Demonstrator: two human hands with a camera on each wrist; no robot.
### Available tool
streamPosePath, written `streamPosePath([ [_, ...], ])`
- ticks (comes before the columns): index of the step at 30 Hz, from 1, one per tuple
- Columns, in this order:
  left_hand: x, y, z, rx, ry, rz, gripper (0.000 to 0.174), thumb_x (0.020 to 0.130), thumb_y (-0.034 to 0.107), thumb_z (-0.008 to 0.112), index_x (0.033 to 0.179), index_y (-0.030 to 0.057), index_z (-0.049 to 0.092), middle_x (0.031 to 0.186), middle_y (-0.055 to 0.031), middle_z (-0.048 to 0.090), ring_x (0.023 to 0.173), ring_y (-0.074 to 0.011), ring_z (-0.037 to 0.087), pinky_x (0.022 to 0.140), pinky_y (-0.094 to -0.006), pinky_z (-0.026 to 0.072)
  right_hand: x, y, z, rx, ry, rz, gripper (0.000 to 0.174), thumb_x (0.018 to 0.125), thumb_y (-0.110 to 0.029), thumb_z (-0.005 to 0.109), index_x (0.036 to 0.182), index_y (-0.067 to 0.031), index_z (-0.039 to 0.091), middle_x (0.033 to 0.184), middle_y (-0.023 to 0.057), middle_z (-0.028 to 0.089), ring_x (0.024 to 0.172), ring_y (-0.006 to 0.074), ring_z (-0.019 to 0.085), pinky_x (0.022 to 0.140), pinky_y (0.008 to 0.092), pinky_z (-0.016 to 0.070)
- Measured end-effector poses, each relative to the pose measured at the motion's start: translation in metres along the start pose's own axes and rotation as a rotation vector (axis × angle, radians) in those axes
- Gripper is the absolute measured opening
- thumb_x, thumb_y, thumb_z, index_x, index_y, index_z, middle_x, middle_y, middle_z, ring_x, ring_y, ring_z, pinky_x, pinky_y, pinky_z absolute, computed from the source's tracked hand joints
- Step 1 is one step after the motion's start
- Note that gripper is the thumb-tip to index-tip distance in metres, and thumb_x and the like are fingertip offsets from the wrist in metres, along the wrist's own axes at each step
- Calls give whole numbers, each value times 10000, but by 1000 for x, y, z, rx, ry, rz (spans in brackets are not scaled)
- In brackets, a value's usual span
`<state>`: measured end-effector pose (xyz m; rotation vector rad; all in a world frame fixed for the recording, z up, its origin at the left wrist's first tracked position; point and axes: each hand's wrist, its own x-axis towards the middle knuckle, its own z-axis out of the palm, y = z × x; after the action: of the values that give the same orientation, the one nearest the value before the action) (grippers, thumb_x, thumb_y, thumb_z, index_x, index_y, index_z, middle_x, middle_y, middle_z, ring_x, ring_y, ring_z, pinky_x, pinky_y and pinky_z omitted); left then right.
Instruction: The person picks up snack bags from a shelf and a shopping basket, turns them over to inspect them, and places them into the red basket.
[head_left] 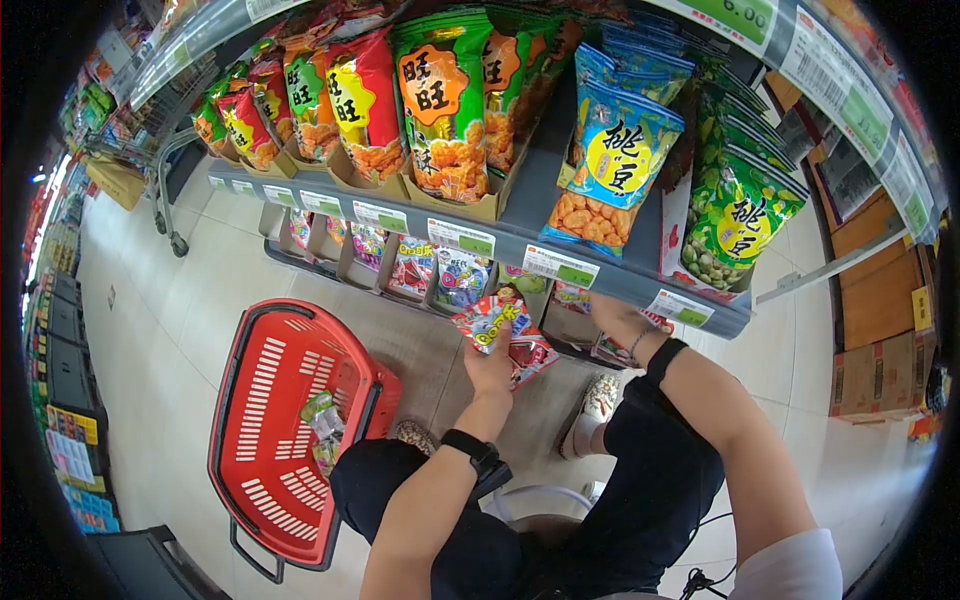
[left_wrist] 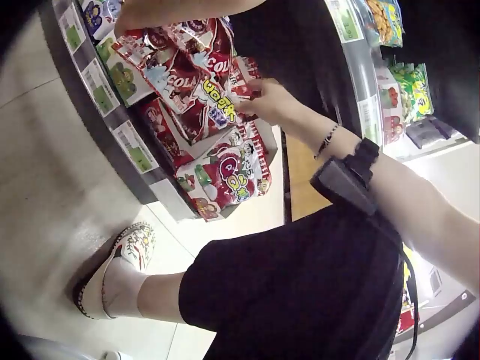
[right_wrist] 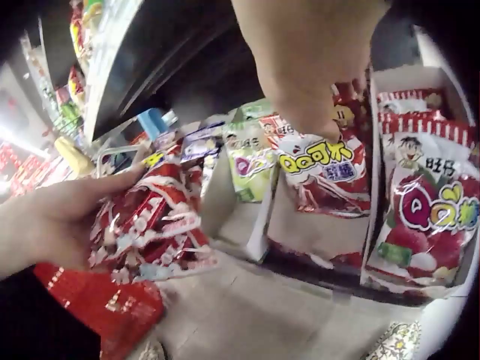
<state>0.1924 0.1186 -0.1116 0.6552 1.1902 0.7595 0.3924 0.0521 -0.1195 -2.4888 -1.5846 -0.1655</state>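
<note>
My left hand (head_left: 490, 368) (right_wrist: 64, 221) grips red candy bags (head_left: 528, 358) (right_wrist: 154, 225), its thumb across their front. Under the upper shelf's edge, my right hand (head_left: 620, 325) (left_wrist: 274, 103) reaches into the low row of boxes. In the left wrist view its fingertips pinch a red cola candy bag (left_wrist: 217, 105) (right_wrist: 322, 169). That bag is in front of a white-walled box (right_wrist: 281, 217) in the right wrist view, where my right fingers are partly hidden. White and red candy bags (left_wrist: 225, 176) (right_wrist: 427, 202) fill the neighbouring box.
A red basket (head_left: 375, 372) with a few green packets (head_left: 325, 425) stands on the floor at the left. Above the low boxes, a grey shelf (head_left: 510, 240) carries large snack bags (head_left: 445, 110). A cart (head_left: 165, 185) stands at the back left.
</note>
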Motion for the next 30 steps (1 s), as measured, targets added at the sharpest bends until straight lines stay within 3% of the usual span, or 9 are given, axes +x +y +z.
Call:
streamPosePath([
  [3,-10,5,8,28,-126,16,335,804,105,683,1090,17,532,1020,-64,623,854,-136,605,741,-282,493,1,14,-12,366,-54,247,340,874,-230,507,1119,3,549,1131,262,539,1016,379,544,889,444,423],
  [12,-5,-17,27,54,-466,-6,323,819,75,655,1113,30,527,1026,-61,620,856,-131,613,732,-287,512,16,17,8,611,-141,-76,372,870,-317,551,1138,-58,556,1151,204,558,1060,296,540,892,384,433],
  [14,-2,-18,38,57,-520,-11,332,824,73,648,1127,38,517,1029,-54,615,871,-127,607,742,-280,507,13,3,-24,1065,-531,-34,446,863,-412,565,1124,-51,559,1153,164,566,1044,228,545,904,363,431],
  [17,-1,-14,59,83,-577,-35,369,831,61,630,1167,56,479,1044,-41,591,924,-121,582,783,-258,486,6,18,-41,1112,-803,141,511,830,-473,591,1091,-33,567,1128,115,575,1025,192,543,928,344,418],
  [19,13,-28,69,149,-644,26,423,812,9,624,1194,25,444,1019,-57,604,883,-122,596,731,-264,501,-3,71,34,924,-684,105,432,850,-432,575,1051,-49,587,1090,114,587,1009,188,547,909,337,426],
  [21,33,-47,70,178,-619,74,515,757,75,688,1200,19,433,1046,-111,581,945,-194,580,811,-320,476,-22,103,81,1069,-320,173,366,862,-414,551,991,-77,617,999,120,626,926,187,581,826,339,458],
  [24,45,-75,66,624,-173,423,555,640,116,707,1117,1,446,1073,-204,497,1050,-386,442,918,-446,364,-29,114,77,1012,-325,172,366,865,-407,549,1003,-74,611,1003,123,625,925,194,579,827,340,457],
  [27,24,-72,59,823,-32,602,432,661,49,634,1049,7,449,1017,-196,506,975,-386,453,844,-454,374,-43,121,66,946,-323,169,367,869,-397,546,1021,-68,602,1010,128,622,925,205,577,829,341,456],
  [30,16,-84,61,667,-240,525,352,681,-8,566,1010,11,442,971,-213,491,932,-385,450,816,-449,369,-39,111,66,873,-325,174,368,874,-386,543,1039,-62,594,1017,133,620,924,216,575,831,342,454],
])
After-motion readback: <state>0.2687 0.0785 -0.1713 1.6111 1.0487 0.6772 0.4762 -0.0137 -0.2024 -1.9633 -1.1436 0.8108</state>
